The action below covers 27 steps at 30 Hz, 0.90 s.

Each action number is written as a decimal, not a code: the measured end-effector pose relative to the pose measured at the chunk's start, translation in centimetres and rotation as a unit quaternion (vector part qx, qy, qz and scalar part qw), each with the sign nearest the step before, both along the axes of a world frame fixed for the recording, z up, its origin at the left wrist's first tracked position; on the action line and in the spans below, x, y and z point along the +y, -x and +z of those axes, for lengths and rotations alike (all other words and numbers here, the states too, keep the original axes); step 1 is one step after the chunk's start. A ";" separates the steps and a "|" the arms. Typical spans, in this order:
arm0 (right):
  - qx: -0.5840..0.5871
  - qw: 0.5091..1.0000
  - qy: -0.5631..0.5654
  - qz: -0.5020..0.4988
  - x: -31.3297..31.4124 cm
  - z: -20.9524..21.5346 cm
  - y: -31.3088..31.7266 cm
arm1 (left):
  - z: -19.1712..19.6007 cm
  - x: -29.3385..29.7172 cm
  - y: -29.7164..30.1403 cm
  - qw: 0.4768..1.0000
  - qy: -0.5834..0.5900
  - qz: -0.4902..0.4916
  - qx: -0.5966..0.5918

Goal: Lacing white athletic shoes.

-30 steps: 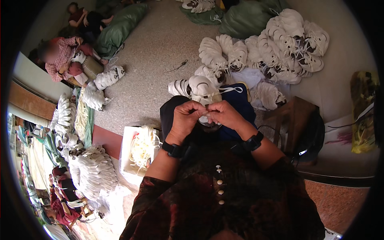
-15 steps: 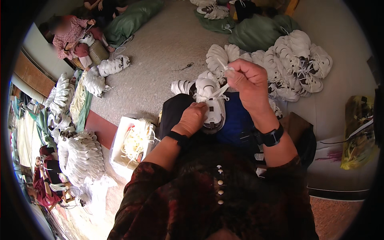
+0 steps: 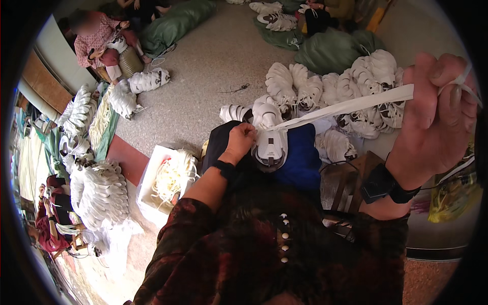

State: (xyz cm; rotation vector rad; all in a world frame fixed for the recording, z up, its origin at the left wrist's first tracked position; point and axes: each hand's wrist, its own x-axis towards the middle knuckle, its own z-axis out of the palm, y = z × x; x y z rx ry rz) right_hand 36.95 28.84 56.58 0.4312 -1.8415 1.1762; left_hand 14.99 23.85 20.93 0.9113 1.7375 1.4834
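Observation:
A white shoe rests on my lap, sole end toward me, over dark and blue cloth. From its upper a flat white shoelace stretches taut up to the right. My right hand, raised far out to the right, grips that lace, and its thin end loops past the fingers. My left hand is closed in a pinch against the shoe's left side; what lies between its fingertips is hidden. Other white shoes stand just beyond the one on my lap.
At my left is a white box of loose laces. White shoes are heaped at the far right and left. Green sacks lie at the back. A person sits far left, another lower left. A wooden stool stands at right.
My right hand has swung out to the right and nearer the camera, drawing a long stretch of shoelace from the shoe. My left hand has shifted slightly left, off the shoe's top to its side.

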 end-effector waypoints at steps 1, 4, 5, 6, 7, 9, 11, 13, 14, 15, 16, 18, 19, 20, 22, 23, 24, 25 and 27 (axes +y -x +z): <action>0.040 0.994 0.022 -0.099 -0.9 -0.3 0.4 | 0.1 0.6 0.0 1.000 0.007 0.002 -0.027; 0.044 0.991 0.030 -0.119 -0.5 -0.6 0.4 | -0.3 3.4 1.2 0.987 0.152 -0.011 0.051; 0.007 0.999 0.019 -0.049 -0.1 -0.7 0.3 | -0.5 4.3 1.4 0.986 0.155 -0.029 0.043; 0.007 0.999 0.018 -0.049 0.0 -0.9 0.2 | -1.1 5.0 1.5 0.987 0.154 -0.029 0.043; 0.015 0.997 0.022 -0.076 -0.1 -1.0 0.1 | -1.7 5.6 1.6 0.985 0.163 -0.019 0.052; 0.023 0.994 0.029 -0.102 0.0 -1.3 -0.1 | -1.9 5.7 1.5 0.983 0.173 -0.009 0.060; 0.021 0.992 0.030 -0.122 0.2 -1.3 -0.3 | -1.9 5.1 1.2 0.992 0.101 0.010 -0.071; 0.018 0.993 0.034 -0.116 0.3 -1.4 -0.3 | -1.3 4.4 0.9 0.990 0.060 0.000 -0.124; 0.017 0.993 0.036 -0.109 0.3 -1.2 -0.2 | -0.8 4.3 0.8 0.984 0.017 -0.011 -0.175; 0.018 0.993 0.037 -0.111 0.0 -1.0 0.0 | -0.3 4.2 0.6 0.984 0.018 -0.013 -0.174; 0.004 0.996 0.026 -0.087 -0.5 -0.6 0.4 | 0.1 4.2 0.4 0.984 0.033 -0.032 -0.172; -0.010 0.998 0.014 -0.056 -0.7 -0.6 0.8 | 1.0 3.8 0.5 0.983 0.047 -0.044 -0.171; -0.012 0.998 0.022 -0.060 -0.8 -0.7 0.8 | 1.4 3.7 0.6 0.981 0.046 -0.057 -0.178; -0.016 0.997 0.030 -0.064 -0.9 -0.8 0.8 | 1.6 3.4 0.6 0.979 0.045 -0.068 -0.185; -0.020 0.997 0.029 -0.066 -1.0 -0.7 0.8 | 1.5 3.2 0.8 0.975 0.051 -0.086 -0.199; -0.023 0.997 0.026 -0.069 -1.0 -0.7 0.8 | 1.4 3.2 0.9 0.970 0.057 -0.106 -0.212; -0.023 0.997 0.026 -0.071 -1.0 -0.6 0.8 | 1.1 3.4 1.0 0.970 0.057 -0.107 -0.213; -0.026 0.996 0.024 -0.078 -1.1 -0.6 0.8 | 0.7 3.6 1.0 0.970 0.049 -0.130 -0.202; -0.030 0.996 0.023 -0.079 -1.0 -0.8 1.2 | 0.5 3.4 1.1 0.969 0.041 -0.147 -0.193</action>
